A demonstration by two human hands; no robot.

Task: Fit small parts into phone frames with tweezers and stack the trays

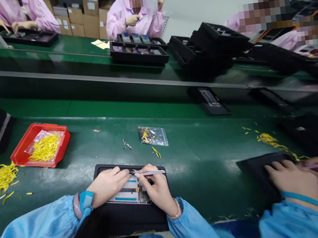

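An opened electronic device (124,194) with blue strips and a bare circuit board lies in a black foam tray (99,168) right in front of me. My right hand (157,190) is closed around a pair of silver tweezers (154,172), whose tips point left over the device's upper edge. Opposite it, my left hand (109,185) rests across the device's left part. Its fingers are pressed together close to the tweezer tips. Whatever lies between those fingertips is too small to make out. A teal band wraps my left wrist.
Left stands a red bin (60,146) of yellow strips, beside a loose yellow pile (1,179). Beyond the tray lie a zip bag (159,136) and small metal pieces (126,144). At right, a co-worker's hands (295,181) work over another black tray. A rail (99,79) crosses the bench.
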